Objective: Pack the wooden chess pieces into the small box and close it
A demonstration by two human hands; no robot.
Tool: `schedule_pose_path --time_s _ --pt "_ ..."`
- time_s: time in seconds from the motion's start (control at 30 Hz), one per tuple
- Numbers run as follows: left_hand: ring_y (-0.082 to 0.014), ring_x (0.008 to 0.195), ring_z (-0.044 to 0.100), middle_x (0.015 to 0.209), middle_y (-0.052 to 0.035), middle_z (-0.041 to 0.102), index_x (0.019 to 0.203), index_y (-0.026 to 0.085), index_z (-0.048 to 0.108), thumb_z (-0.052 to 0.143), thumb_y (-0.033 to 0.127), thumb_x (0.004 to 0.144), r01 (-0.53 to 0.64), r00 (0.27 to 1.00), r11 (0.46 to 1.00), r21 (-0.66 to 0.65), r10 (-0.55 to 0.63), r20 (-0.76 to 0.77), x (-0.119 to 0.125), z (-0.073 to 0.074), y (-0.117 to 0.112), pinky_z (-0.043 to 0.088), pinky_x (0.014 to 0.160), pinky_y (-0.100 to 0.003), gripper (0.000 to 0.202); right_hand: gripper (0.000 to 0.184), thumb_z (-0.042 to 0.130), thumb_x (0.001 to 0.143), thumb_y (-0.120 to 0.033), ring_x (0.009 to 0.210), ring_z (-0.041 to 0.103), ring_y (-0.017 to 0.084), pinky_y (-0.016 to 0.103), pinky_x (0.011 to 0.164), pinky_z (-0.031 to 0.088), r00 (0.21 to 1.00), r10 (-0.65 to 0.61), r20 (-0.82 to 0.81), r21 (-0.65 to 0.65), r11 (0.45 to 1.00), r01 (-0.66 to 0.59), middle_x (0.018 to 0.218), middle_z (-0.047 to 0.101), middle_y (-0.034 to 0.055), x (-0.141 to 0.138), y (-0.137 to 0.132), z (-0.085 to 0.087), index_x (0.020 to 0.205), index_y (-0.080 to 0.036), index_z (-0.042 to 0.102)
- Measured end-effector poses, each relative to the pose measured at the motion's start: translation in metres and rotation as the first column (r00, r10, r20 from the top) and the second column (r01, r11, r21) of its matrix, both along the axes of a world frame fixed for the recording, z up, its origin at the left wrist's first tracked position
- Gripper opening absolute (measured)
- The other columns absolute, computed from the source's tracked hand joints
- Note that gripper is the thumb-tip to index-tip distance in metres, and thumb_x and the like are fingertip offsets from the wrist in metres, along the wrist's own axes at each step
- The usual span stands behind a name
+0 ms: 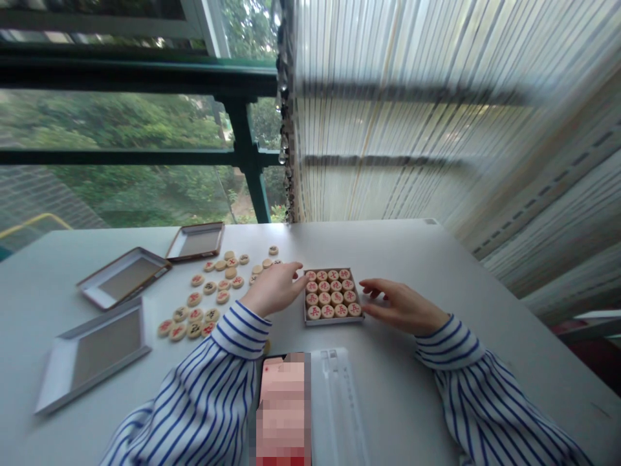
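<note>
A shallow square box (334, 321) on the table holds xiangqi pieces (336, 298), round wooden discs with red characters in tidy rows. By its upper left corner, my left hand (274, 288) is open, with fingertips at the rim; whether they touch it I cannot tell. My right hand (405, 307) is open too, its fingers apart and slightly bent beside the box's right edge. Loose xiangqi pieces (195, 314), some red-marked, some dark-marked and some plain, lie scattered left of my left hand. That hand and its sleeve hide part of them.
On the left of the white table (402, 401) lie a large tray-like box part (145, 346) and two smaller ones with brown rims (167, 264) (223, 234). A phone (284, 408) and a translucent case (337, 401) sit near me. Behind are a window and a string curtain (388, 188).
</note>
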State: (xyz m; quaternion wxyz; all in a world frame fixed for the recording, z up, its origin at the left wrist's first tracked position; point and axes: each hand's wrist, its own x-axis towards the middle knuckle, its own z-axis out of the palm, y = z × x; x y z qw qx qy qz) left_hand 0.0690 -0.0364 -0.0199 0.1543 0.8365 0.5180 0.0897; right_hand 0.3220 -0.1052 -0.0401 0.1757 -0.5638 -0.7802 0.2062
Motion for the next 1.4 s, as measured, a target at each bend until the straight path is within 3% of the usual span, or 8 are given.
schedule_pose_path --time_s 0.17,0.33,0.47,0.7,1.4 --pt "-0.0226 0.091 0.058 0.102 -0.0097 0.063 0.114 0.015 0.052 0.04 0.053 0.077 0.073 0.997 0.995 -0.068 -0.071 0.03 -0.01 -0.001 -0.013 0.043 0.074 -0.029 0.054 0.066 0.059 0.069 -0.042 0.091 0.054 0.021 0.035 0.082 0.043 0.999 0.031 0.017 -0.067 0.997 -0.03 0.102 0.057 0.0118 0.001 0.0 -0.004 0.124 -0.011 0.042" --pt "-0.0249 0.095 0.056 0.103 -0.0122 0.061 0.109 0.013 0.053 0.051 0.053 0.07 0.133 0.991 0.99 -0.042 -0.133 -0.013 -0.019 -0.011 -0.029 0.042 0.077 -0.031 0.056 0.07 0.06 0.066 -0.049 0.094 0.051 0.023 0.035 0.085 0.04 0.994 0.049 0.098 -0.051 0.998 -0.044 0.106 0.053 0.0144 0.004 0.001 -0.011 0.124 -0.011 0.045" --pt "-0.0244 0.091 0.055 0.098 -0.0099 0.061 0.095 0.016 0.059 0.053 0.053 0.068 0.164 0.985 0.987 -0.005 -0.164 -0.049 -0.02 -0.02 -0.037 0.042 0.077 -0.032 0.045 0.063 0.061 0.066 -0.046 0.089 0.051 0.021 0.031 0.08 0.041 0.991 0.074 0.111 -0.048 0.996 -0.069 0.1 0.053 0.0122 0.001 0.0 -0.013 0.118 -0.012 0.05" --pt "-0.024 0.094 0.053 0.1 -0.0084 0.059 0.092 0.018 0.062 0.056 0.045 0.068 0.133 0.99 0.988 0.085 -0.127 -0.066 -0.016 -0.024 -0.047 0.041 0.082 -0.031 0.036 0.036 0.058 0.068 -0.037 0.078 0.05 0.017 0.027 0.071 0.039 0.983 0.099 0.155 -0.036 0.995 -0.094 0.088 0.053 0.0073 -0.008 -0.002 -0.012 0.099 -0.017 0.059" --pt "-0.0225 0.097 0.053 0.104 -0.0078 0.059 0.09 0.02 0.066 0.054 0.039 0.07 0.123 0.992 0.985 0.119 -0.117 -0.055 -0.011 -0.028 -0.042 0.04 0.085 -0.031 0.03 0.029 0.055 0.072 -0.034 0.075 0.05 0.016 0.025 0.068 0.038 0.984 0.091 0.151 0.012 0.995 -0.094 0.085 0.053 0.0065 -0.013 0.0 -0.011 0.094 -0.017 0.058"
